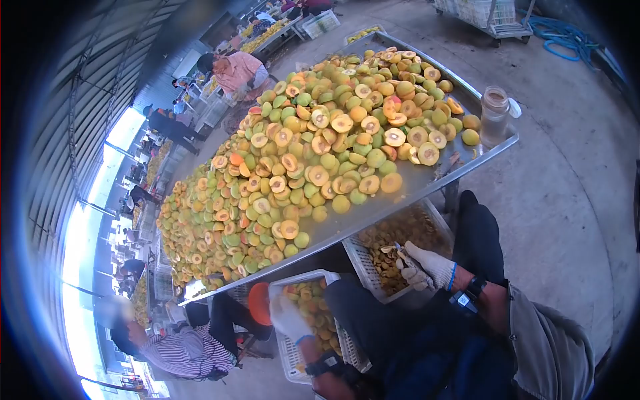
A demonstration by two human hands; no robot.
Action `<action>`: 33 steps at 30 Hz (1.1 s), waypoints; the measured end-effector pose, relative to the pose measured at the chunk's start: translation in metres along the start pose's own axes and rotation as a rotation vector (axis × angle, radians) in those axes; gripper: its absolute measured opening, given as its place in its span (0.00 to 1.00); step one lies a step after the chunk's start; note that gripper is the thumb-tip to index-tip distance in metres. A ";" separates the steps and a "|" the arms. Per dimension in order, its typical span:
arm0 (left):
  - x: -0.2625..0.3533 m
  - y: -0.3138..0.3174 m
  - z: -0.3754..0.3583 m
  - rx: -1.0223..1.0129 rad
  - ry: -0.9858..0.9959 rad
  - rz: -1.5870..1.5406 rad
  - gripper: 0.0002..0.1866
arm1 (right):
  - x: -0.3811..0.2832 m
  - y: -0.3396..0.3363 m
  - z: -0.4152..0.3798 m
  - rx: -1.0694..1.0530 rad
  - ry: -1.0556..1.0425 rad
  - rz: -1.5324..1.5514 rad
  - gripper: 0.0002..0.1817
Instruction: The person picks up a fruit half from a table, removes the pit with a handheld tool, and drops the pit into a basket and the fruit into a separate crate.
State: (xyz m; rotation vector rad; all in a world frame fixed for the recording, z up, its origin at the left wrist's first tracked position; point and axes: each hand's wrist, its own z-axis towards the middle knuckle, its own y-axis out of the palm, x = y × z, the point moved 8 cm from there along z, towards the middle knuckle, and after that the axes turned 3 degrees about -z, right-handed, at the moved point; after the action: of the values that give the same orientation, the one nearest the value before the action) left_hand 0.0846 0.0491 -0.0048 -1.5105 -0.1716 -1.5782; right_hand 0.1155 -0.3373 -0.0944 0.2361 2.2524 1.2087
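here's the right hand (430, 268), white-gloved with a blue cuff, out over the right crate (359, 261), and the grip is together, fingers curled round a small object (399, 251), pale with a bluish bit, too small to name. below it, brown and yellow fruit pieces (383, 259) lie in that crate. two dark straps circle the wrist.

over to the left hand (289, 319), gloved too, and it's a blur above the near side of the left crate (293, 371); whether that grip is apart or together, i can't tell. halved fruit (319, 312) fills much of that crate, and an orange bowl-like thing (259, 304) sits just beside the hand.

now the big one: a great heap of green and yellow fruit (293, 167), many halves cut face up, spread across the metal counter (333, 229), with a bare strip along the near edge. at its right corner stands a clear jar (493, 120).

left of the crates, a person in a striped top (190, 352) sits at the same counter; on its far side, a person in pink (242, 72) leans in. far right, a blue hose (567, 39) lies coiled on the floor.
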 end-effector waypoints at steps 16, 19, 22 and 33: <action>0.071 0.330 0.073 -0.422 0.184 0.511 0.32 | -0.023 -0.031 -0.017 0.440 -0.060 -0.359 0.21; 0.069 0.338 0.074 -0.404 0.233 0.630 0.34 | -0.029 -0.025 -0.022 0.453 -0.053 -0.445 0.21; 0.069 0.339 0.072 -0.501 0.410 0.644 0.33 | -0.027 -0.021 -0.021 0.407 0.010 -0.519 0.23; 0.122 0.241 -0.047 -0.767 -0.658 -1.067 0.23 | -0.044 -0.008 -0.023 0.290 -0.250 -0.667 0.20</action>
State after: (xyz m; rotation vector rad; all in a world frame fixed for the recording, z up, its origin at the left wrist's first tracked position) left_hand 0.2335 -0.1801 -0.0259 -2.8137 -0.9586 -1.9591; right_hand 0.1398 -0.3758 -0.0739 -0.2341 2.0275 0.4756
